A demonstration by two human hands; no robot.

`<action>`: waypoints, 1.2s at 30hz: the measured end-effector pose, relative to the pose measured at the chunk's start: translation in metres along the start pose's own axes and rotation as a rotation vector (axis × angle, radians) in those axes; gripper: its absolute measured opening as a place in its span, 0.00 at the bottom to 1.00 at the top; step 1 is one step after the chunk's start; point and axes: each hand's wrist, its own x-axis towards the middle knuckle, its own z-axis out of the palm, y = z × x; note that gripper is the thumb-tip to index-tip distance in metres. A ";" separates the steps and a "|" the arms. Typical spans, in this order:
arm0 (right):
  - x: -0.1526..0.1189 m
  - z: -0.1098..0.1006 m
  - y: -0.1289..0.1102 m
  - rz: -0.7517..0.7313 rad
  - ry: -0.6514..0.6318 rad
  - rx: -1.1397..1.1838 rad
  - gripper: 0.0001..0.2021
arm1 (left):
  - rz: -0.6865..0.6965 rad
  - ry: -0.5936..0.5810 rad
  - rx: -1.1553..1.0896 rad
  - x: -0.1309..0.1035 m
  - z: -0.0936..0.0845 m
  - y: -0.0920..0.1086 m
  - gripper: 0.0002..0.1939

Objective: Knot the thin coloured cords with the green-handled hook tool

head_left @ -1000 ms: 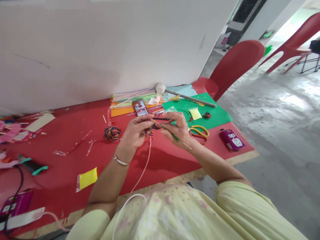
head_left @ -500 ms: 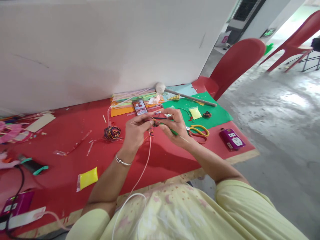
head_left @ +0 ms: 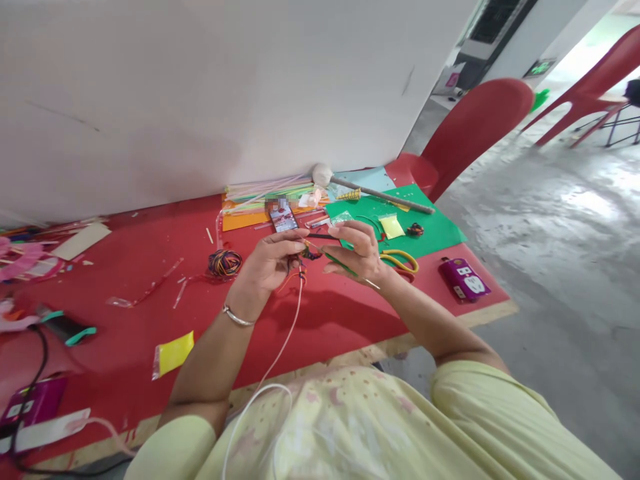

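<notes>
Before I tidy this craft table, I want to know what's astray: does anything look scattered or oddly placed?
Yes. Short straw offcuts lie strewn on the red tablecloth, a yellow packet sits alone near the front edge, and a purple box rests close to the table's right edge.

Phone [head_left: 283, 217] screen blurred; small dark piece [head_left: 311, 254] between fingers [head_left: 295, 244] too small to identify.

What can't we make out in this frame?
- Small dark piece between left hand and right hand: too small, partly behind fingers.
- Phone screen: blurred.
- Purple box, head view: cut by left edge.
- Green stick: partly hidden under the right hand.
</notes>
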 end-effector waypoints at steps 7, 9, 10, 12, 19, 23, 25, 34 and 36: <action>0.015 -0.023 -0.003 -0.083 -0.053 -0.067 0.13 | 0.099 -0.003 0.100 0.001 0.002 0.005 0.15; 0.018 -0.026 -0.005 -0.070 -0.087 -0.043 0.11 | 0.114 -0.002 0.135 0.001 0.002 0.005 0.13; 0.020 -0.028 -0.006 -0.055 -0.112 -0.026 0.11 | 0.114 -0.003 0.152 0.001 0.001 0.005 0.13; 0.024 -0.031 -0.007 -0.037 -0.140 0.017 0.12 | 0.101 -0.012 0.177 0.001 0.000 0.005 0.13; 0.035 -0.044 -0.011 0.036 -0.214 0.244 0.13 | 0.026 -0.114 0.183 0.000 -0.005 0.004 0.14; 0.035 -0.045 -0.013 0.113 -0.220 0.365 0.13 | -0.024 -0.142 0.155 0.001 -0.005 0.004 0.14; 0.033 -0.043 -0.014 0.088 -0.181 0.336 0.12 | -0.038 -0.142 0.135 0.001 -0.004 0.004 0.14; 0.012 -0.031 -0.018 -0.037 -0.039 0.013 0.08 | 0.016 -0.113 0.065 -0.001 0.003 -0.004 0.14; 0.008 -0.028 -0.018 -0.039 -0.041 -0.040 0.10 | 0.013 -0.097 0.067 0.000 0.003 -0.005 0.15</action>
